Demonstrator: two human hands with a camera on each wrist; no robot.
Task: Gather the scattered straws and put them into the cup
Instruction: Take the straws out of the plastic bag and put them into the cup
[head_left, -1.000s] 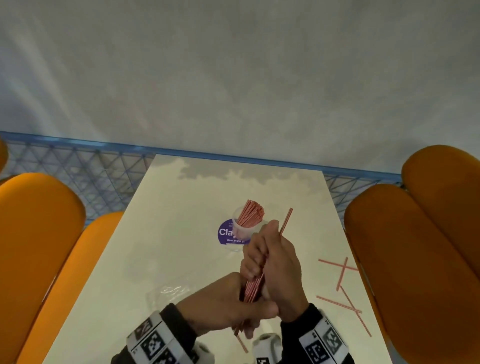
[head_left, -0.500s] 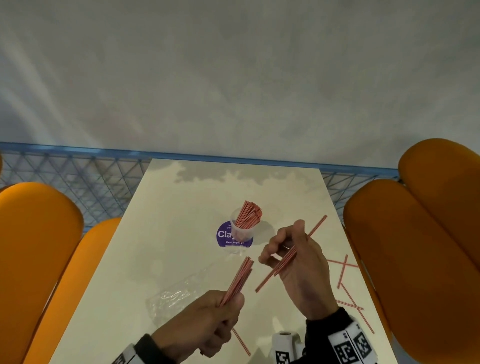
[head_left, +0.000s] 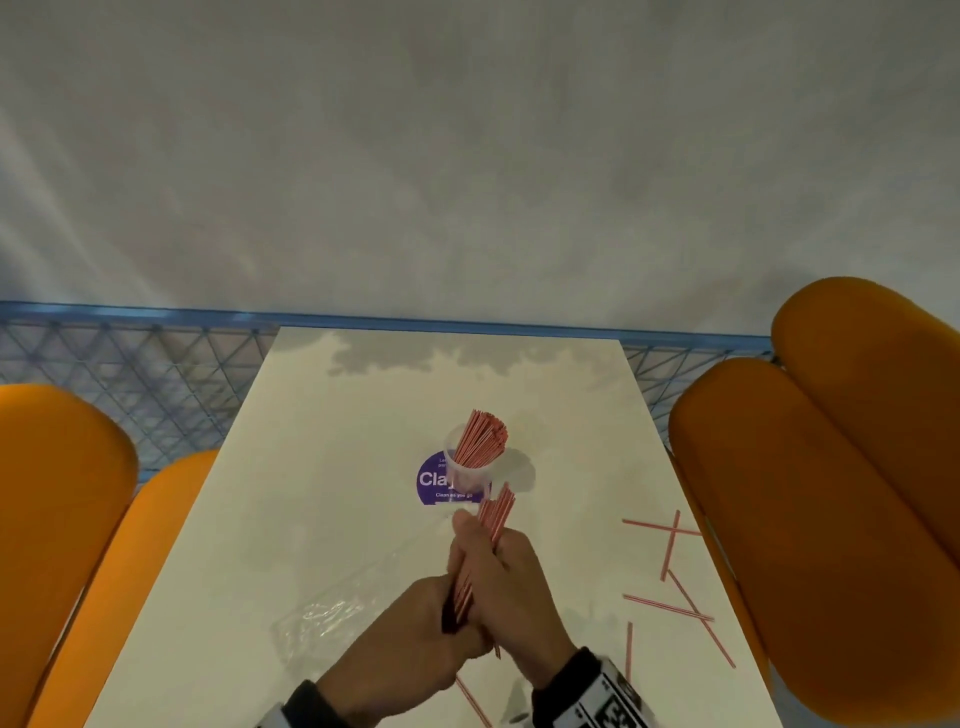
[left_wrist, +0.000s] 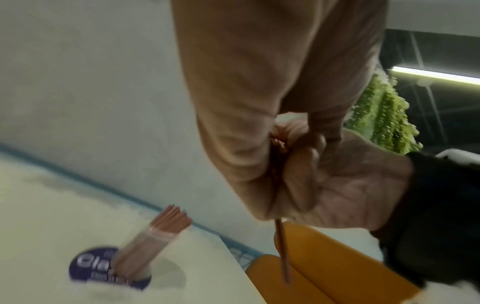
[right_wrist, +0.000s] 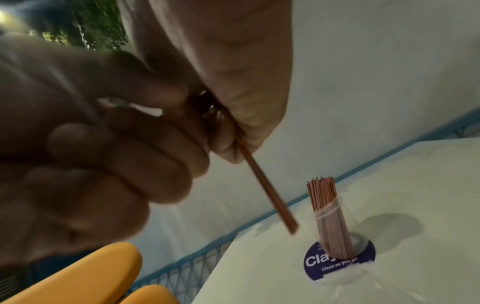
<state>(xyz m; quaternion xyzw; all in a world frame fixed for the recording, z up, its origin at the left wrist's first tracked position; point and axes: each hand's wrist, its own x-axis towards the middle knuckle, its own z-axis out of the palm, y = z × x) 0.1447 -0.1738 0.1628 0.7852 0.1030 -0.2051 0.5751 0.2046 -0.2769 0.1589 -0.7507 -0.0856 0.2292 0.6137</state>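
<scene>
While both hands meet over the table (head_left: 291, 467), they share one bundle (head_left: 496, 514) of red straws. The left hand (head_left: 415, 639) has its fingers curled tight round the lower end; the right hand (head_left: 511, 587) wraps the middle, thumb up along it. The tips poke out past the right fingers, pointing at the cup (head_left: 470, 467), which stands just beyond them, upright and packed with straws, on a purple sticker (head_left: 428, 480). Loose straws (head_left: 670, 545) lie criss-crossed on the table, off to the right of the right hand.
</scene>
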